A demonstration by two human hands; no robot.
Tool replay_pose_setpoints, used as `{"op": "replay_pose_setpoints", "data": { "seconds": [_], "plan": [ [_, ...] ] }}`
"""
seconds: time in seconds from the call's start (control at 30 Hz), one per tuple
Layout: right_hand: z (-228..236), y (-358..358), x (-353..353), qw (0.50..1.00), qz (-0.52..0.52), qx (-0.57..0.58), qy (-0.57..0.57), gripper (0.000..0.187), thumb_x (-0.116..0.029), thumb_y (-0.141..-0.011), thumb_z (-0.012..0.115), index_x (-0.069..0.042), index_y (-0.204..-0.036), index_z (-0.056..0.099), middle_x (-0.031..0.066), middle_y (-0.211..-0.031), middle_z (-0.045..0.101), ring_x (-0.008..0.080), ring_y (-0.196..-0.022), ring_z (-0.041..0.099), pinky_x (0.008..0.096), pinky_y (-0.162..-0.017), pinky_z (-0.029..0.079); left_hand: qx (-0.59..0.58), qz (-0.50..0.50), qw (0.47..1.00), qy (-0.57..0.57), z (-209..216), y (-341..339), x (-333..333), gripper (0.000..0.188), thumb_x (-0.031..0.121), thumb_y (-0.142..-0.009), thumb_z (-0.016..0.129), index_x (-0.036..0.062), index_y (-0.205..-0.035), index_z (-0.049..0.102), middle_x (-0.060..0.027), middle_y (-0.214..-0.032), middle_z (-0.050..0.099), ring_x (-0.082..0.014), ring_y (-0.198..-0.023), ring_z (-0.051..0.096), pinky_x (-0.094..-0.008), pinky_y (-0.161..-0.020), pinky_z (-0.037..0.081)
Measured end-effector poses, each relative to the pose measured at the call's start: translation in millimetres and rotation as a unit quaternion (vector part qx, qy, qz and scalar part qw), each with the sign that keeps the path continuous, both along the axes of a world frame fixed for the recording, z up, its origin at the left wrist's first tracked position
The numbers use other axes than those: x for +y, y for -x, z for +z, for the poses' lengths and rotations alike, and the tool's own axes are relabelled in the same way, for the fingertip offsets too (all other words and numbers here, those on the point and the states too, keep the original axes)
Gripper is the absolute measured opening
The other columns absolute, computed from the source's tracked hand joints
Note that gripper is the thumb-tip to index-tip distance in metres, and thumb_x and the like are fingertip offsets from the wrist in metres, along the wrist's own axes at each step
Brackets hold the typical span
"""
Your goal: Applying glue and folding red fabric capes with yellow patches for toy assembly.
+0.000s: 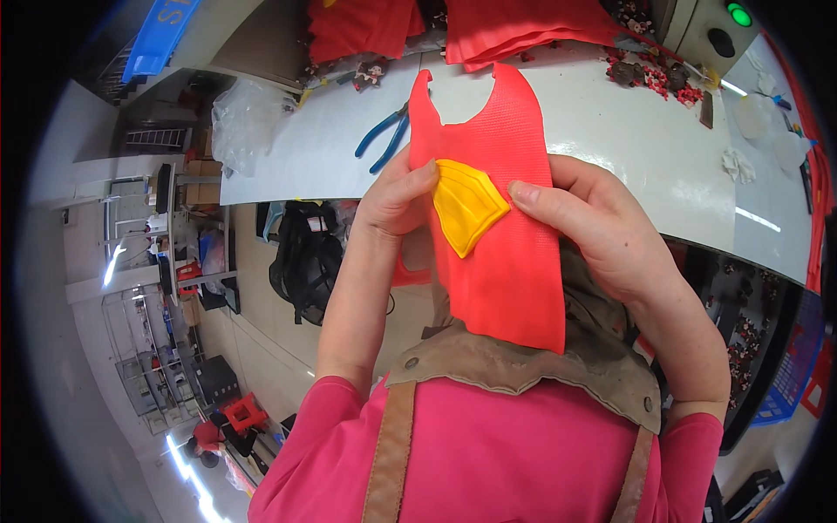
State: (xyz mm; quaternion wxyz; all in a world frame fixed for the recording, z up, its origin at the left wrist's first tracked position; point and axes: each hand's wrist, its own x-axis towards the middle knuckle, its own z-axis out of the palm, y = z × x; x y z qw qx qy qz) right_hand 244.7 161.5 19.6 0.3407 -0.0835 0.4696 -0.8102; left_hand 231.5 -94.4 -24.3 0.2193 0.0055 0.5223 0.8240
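Note:
Between my hands is a flat red cape-shaped piece [510, 288] with a textured surface and a curved neck notch at its top. A yellow shield-shaped patch [468, 205] with raised lines lies on its front. My left hand [397, 196] pinches the left edge, its thumb resting on the patch's upper left corner. At the right edge, my right hand [602, 209] grips the cape, the thumb pressing beside the patch's right corner. The fingers of both hands are mostly hidden behind the piece. Blue-handled pliers [384, 144] lie on the white table just left of the cape.
Stacked red pieces [527, 30] lie at the back of the white table [628, 166]. Small figures and red bits [654, 78] are scattered by a machine with a green-lit button [739, 15]. A clear plastic bag [248, 126] sits far left; a black backpack [305, 261] is below.

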Motion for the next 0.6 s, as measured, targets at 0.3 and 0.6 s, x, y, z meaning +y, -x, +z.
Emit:
{"op": "replay_pose_setpoints", "data": {
  "seconds": [0.3,0.6],
  "plan": [
    [-5.8,0.4,-0.9,0.995,-0.016,-0.08,0.056,0.038,-0.019,-0.093,0.062,0.005,-0.122,0.058,0.0096,-0.113,0.066,0.013,-0.102,0.063,0.0279,-0.093,0.049,-0.006,-0.013,1.0,-0.022,-1.8,1.6,4.9,0.075,0.026,-0.086,0.072,-0.0003,-0.144,0.033,-0.0136,-0.14,0.05,-0.0251,-0.13,0.049,-0.0372,-0.109,0.039],
    [-4.1,2.4,-1.1,0.995,-0.02,-0.081,0.047,0.036,-0.02,-0.093,0.063,0.003,-0.12,0.059,0.0086,-0.111,0.066,0.0126,-0.099,0.064,0.0273,-0.091,0.049,-0.009,-0.012,0.999,-0.036,-3.7,3.6,7.7,0.077,0.026,-0.085,0.073,-0.0002,-0.145,0.032,-0.0135,-0.141,0.048,-0.0253,-0.13,0.049,-0.0375,-0.11,0.039]
  ]
}}
